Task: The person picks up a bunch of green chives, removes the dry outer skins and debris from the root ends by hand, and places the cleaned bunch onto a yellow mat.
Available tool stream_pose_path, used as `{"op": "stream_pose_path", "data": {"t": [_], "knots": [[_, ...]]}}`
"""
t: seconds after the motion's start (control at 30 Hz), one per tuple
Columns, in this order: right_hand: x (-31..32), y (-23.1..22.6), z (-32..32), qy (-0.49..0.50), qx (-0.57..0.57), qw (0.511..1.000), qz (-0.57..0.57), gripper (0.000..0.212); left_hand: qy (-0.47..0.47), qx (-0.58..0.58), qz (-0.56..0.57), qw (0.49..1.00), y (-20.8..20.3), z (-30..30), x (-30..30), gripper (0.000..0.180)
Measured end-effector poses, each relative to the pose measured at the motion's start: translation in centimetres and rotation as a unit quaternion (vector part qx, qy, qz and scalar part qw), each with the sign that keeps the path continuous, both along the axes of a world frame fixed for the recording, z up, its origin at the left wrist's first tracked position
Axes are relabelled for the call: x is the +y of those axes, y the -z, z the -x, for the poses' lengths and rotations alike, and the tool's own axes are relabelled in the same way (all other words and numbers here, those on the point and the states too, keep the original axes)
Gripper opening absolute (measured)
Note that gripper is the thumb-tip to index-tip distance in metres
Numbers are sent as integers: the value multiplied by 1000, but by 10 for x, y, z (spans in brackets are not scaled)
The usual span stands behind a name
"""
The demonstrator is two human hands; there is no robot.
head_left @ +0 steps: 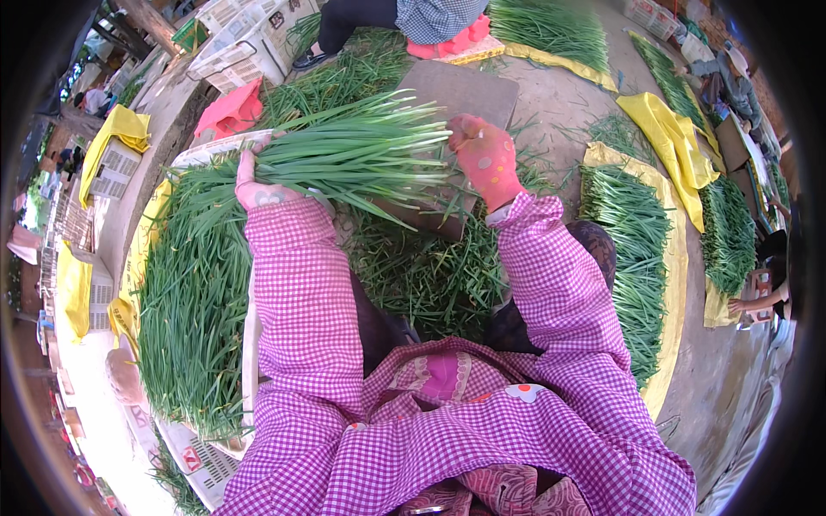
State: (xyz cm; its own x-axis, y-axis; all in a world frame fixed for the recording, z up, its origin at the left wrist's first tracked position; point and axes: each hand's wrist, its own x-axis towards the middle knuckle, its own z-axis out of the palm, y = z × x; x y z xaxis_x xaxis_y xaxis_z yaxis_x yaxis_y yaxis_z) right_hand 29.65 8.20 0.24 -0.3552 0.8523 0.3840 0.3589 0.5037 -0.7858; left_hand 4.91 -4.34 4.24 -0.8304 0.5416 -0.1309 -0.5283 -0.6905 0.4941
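My left hand (256, 187), in a pale pink glove, is closed around the leafy end of a large bunch of green chives (353, 155). The bunch lies sideways in the air, its pale stem ends pointing right. Just beyond those ends is my right hand (485, 162), in an orange-pink dotted glove, its fingers curled closed. What those fingers hold, if anything, I cannot make out. Under my left forearm a big heap of chives (194, 301) fills a white crate. Loose trimmed leaves (430, 275) lie on the ground between my legs.
At my right, neat rows of chives (624, 258) lie on a yellow sheet (674, 284). Ahead are a pink stool (231, 110), white crates (245, 56) and a seated person (439, 17). A brown board (460, 90) lies beyond the bunch. Another person's arm (757, 301) shows far right.
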Motion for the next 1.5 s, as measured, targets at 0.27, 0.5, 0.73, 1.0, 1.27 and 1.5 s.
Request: {"op": "stream_pose_path", "data": {"t": [0.27,0.5,0.73,1.0,1.27,1.5], "knots": [[-8,-32,-15,-15,-135,968,-211,79,-25,10,11,1000,-7,2,-8,24],[-77,-23,35,-154,-213,932,-250,101,24,72,104,992,-9,-60,8,13],[-57,-9,32,-204,-17,972,-116,93,203,40,61,976,-10,-102,12,14],[-32,-13,13,-164,296,885,320,50,345,180,-57,919,-9,-89,9,62],[-9,-33,-17,-201,490,763,369,38,196,602,270,725,-2,-131,-2,51],[18,-52,-71,-313,633,600,376,29,381,467,304,738,-15,-141,-24,24]]}}
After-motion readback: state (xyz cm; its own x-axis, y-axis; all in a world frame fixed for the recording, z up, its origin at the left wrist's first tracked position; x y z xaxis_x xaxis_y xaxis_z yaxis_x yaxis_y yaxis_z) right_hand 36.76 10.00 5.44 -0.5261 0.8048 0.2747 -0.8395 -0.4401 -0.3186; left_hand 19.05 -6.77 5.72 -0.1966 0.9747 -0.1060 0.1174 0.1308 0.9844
